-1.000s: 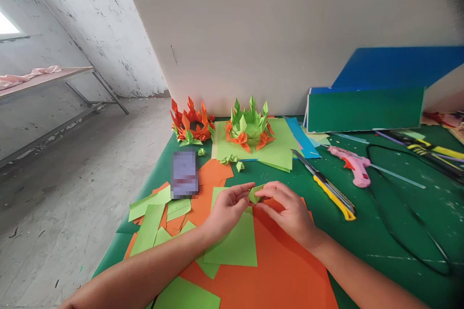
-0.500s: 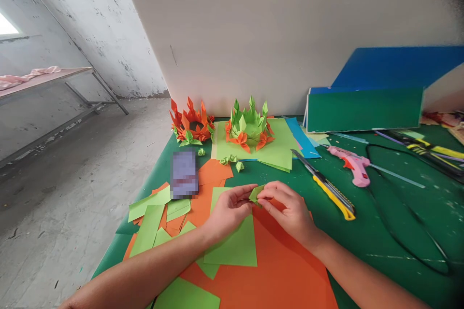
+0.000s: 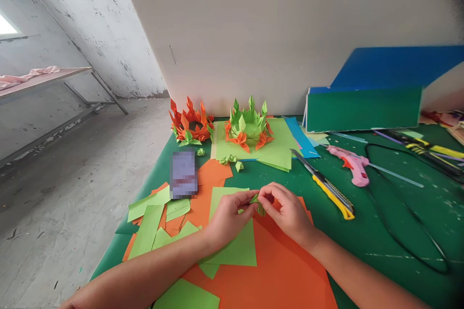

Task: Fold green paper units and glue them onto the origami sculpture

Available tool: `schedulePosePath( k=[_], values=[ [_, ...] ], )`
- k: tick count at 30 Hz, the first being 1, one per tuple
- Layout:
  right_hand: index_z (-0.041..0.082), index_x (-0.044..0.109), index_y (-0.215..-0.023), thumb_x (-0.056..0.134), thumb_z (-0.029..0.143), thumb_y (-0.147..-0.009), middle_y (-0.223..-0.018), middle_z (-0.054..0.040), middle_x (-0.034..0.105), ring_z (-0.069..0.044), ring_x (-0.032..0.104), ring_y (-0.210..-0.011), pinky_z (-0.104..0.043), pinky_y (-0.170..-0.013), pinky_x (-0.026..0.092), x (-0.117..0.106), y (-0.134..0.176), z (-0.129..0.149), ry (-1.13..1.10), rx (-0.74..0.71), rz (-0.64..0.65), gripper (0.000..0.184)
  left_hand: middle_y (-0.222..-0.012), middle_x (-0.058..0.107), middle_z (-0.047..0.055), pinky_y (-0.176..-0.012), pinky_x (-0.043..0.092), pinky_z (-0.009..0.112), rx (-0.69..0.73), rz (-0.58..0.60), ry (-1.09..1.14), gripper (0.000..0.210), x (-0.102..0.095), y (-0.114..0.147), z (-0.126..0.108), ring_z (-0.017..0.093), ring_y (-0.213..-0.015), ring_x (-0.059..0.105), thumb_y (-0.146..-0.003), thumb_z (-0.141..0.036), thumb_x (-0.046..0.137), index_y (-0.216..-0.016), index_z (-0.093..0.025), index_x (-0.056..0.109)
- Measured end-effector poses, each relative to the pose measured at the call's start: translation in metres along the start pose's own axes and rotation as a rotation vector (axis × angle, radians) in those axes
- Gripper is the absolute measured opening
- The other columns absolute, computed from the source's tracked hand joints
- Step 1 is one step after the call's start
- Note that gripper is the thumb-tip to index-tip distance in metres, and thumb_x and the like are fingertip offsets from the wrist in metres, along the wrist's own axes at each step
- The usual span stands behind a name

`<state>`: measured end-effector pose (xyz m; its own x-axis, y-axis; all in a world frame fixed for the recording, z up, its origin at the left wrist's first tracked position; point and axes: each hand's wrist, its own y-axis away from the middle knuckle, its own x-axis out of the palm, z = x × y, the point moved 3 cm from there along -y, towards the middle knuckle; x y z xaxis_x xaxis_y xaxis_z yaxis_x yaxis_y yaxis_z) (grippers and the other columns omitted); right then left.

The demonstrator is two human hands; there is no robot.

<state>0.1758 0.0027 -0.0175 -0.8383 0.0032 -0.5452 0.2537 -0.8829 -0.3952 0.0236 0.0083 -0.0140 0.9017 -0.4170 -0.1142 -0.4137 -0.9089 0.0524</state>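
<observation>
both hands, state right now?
Left hand: closed, fingers pinching the small folded green paper.
Right hand: closed, thumb and fingers pinching the same paper.

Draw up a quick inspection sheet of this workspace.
Surface: green table with pale marks.
Job's things: folded green piece, partly hidden.
Clutter: large orange sheet under green sheets; yellow cutter, blade apparently extended; pink glue gun; orange crown; green crown.
Grips: left grip and right grip both hold the folded green piece.
Cables: black cord looped on the table's right.
Surroundings: white board standing behind the table.
</observation>
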Motion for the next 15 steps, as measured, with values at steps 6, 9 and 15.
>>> schedulePosePath(
  k=[6,9,15],
  values=[
    [0.023,0.052,-0.078,0.052,0.023,-0.091,-0.071,0.0010,0.056,-0.013,0.055,-0.062,-0.025,-0.059,0.046,0.0001,0.0002,-0.0002,0.009,0.020,-0.034,0.013,-0.112,0.071,0.006,-0.089,0.052,0.033,-0.002,0.004,-0.004,0.033,0.0019,0.0019,-0.0024,0.023,-0.098,0.067,-0.084,-0.025,0.057,-0.115,-0.021,0.068],
    [0.023,0.053,-0.078,0.053,0.022,-0.090,-0.070,0.0012,0.056,-0.012,0.055,-0.061,-0.025,-0.058,0.046,-0.0003,0.0005,0.0003,0.021,0.025,-0.047,0.012,-0.110,0.072,0.007,-0.087,0.052,0.032,-0.025,0.009,0.051,0.034,0.0036,0.0029,-0.0033,0.023,-0.097,0.067,-0.083,-0.031,0.061,-0.114,-0.020,0.068],
    [0.023,0.054,-0.077,0.055,0.023,-0.089,-0.069,0.0015,0.057,-0.012,0.055,-0.060,-0.024,-0.057,0.046,-0.0012,0.0011,0.0029,0.032,0.010,-0.068,0.012,-0.104,0.073,0.008,-0.083,0.052,0.031,-0.057,-0.027,0.090,0.034,0.0048,0.0017,-0.0002,0.022,-0.090,0.068,-0.082,-0.039,0.062,-0.108,-0.019,0.071]
  ],
)
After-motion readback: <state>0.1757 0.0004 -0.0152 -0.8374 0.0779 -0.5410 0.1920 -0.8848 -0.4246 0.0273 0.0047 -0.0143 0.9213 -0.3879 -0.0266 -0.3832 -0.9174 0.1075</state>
